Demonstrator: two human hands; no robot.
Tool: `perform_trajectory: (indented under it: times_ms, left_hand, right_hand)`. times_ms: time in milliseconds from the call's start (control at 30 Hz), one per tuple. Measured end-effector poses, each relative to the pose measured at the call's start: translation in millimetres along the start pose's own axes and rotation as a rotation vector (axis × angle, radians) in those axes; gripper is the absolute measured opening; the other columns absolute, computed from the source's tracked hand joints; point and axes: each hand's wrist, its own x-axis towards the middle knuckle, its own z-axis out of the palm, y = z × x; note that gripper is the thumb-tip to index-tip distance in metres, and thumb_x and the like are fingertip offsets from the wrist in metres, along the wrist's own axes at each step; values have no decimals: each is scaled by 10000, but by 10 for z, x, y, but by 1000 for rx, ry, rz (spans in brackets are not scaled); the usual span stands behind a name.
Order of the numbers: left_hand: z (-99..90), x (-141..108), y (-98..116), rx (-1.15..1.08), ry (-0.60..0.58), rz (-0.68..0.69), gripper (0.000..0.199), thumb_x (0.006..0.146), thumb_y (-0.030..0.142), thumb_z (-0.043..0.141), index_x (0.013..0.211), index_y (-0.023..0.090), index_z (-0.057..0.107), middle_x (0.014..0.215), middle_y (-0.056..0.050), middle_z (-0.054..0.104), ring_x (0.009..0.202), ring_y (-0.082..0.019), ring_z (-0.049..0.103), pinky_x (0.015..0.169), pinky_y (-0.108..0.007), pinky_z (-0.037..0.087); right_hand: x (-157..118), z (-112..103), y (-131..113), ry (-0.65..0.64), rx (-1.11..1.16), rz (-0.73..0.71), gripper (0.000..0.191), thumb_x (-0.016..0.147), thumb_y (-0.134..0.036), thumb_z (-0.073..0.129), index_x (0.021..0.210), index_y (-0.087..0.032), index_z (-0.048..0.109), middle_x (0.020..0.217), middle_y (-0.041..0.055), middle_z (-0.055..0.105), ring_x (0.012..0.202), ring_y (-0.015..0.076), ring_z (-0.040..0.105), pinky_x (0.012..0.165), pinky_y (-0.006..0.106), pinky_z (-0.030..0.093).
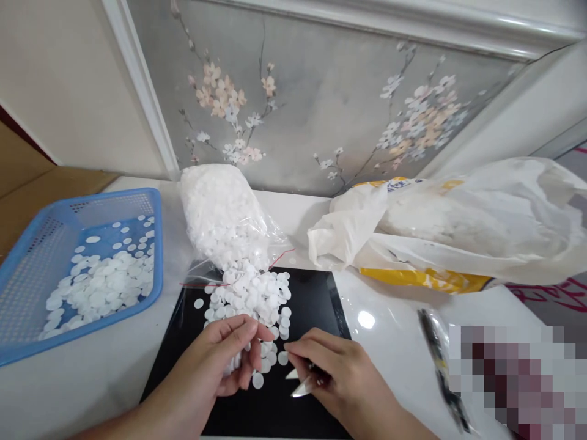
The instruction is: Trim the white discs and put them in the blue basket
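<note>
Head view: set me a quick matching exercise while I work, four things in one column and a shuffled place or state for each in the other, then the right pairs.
Things
1. Blue basket
2. Black board
3. Bladed tool
4. Left hand

Places and states
A. Fingers curled, with white discs at its palm
B. Held in the right hand, blades pointing toward the left hand's side
C. At the left of the picture, with white discs lying inside
D. Flat beneath the loose pile and both hands

Pairs: 1-C, 2-D, 3-B, 4-A
</note>
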Motion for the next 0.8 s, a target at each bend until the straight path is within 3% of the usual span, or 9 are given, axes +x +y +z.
perform_trajectory:
  times_ms: [67, 167, 300, 433, 567, 667, 800]
  left_hand:
    - [5, -2, -5, 50, -15, -29, 281, 862, 463, 581, 881, 191, 650, 597, 55, 534, 509, -64, 393, 524, -195, 255]
    - [31, 12, -35, 95, -110, -59, 221, 865, 413, 554, 892, 197, 594, 588, 48, 568, 485, -68, 413, 494, -207, 206]
    - [66, 33, -74, 125, -202, -61, 316, 880, 481, 504, 907, 173, 571, 658, 5, 622, 523, -85, 449, 472, -236, 172]
    - [72, 28, -70, 135, -231, -68, 370, 866, 527, 518, 942, 169, 574, 683, 1, 633, 539, -86, 437, 490, -240, 182]
    - [67, 11, -83, 112, -231, -83, 369, 865, 531, 528, 932, 173, 586, 675, 7, 638, 540, -81, 425, 516, -235, 209]
    - [66, 13, -130, 52, -227, -111, 380, 864, 539, 528, 897, 165, 587, 669, -14, 664, 518, -81, 436, 496, -238, 189]
    - [62, 31, -182, -27, -227, -134, 385, 883, 520, 508, 833, 150, 601, 686, -52, 693, 527, -95, 495, 480, -236, 190]
  right_hand:
    - [26, -46, -57, 14, 175, 271, 199, 887, -203, 521, 774, -178, 682, 654, 12, 639, 533, 119, 552, 498, 206, 430]
    - [67, -100, -120, -52, 522, 620, 279, 876, -378, 577, 696, -171, 630, 607, -9, 627, 435, 78, 411, 419, 201, 324]
    - [97, -106, -131, -62, 905, 743, 342, 802, -478, 671, 718, -160, 578, 625, -13, 630, 386, 28, 276, 386, 193, 196]
    - [117, -91, -126, -25, 980, 785, 368, 764, -483, 719, 702, -150, 576, 602, -6, 629, 374, 16, 264, 379, 199, 165]
    - [121, -85, -146, -45, 978, 775, 383, 776, -508, 699, 688, -159, 567, 595, -6, 626, 375, 21, 265, 376, 194, 187]
    - [76, -66, -149, -25, 780, 681, 325, 833, -461, 660, 705, -168, 602, 595, -8, 614, 408, 52, 352, 394, 193, 270]
    - [-23, -16, -108, 63, 306, 104, 131, 889, -238, 629, 825, -166, 717, 661, 28, 622, 526, 103, 536, 484, 201, 410]
